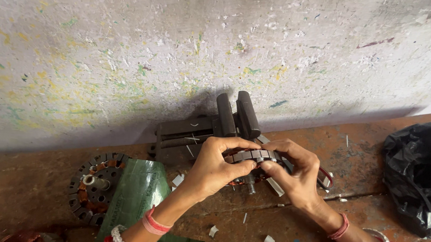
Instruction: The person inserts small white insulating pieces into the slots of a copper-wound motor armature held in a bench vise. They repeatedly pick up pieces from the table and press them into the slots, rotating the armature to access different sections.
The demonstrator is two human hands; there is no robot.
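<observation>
Only one view here, the head cam looking down at a worn reddish-brown bench (367,143) pushed against a paint-flecked wall (129,42).

Both hands meet in the middle of the frame on a slotted motor stator (257,155), a dark ring of steel laminations with a bit of copper winding showing underneath. The left hand (210,169) comes in from the lower left and is curled narrow around the near-left edge of the ring, thumb on top. The right hand (295,176) comes from the lower right and pinches the right side of the rim, fingers bent over the top. So the stator sits directly between the two hands, held up just off the bench, and neither hand is really nearer since both are on it. The ring looks tilted with its face partly toward the camera and its short shaft (250,184) poking down, though the fingers hide a lot, so I can't swear to the exact tilt.

Right behind the hands is a small dark bench vise (215,123), jaws standing a little apart. Off to the left lies a second stator (95,186) flat on the bench, just beside a green sheet (140,192). A black plastic bag (419,173) sits at far right, and white paper scraps (268,241) are scattered near the front.
</observation>
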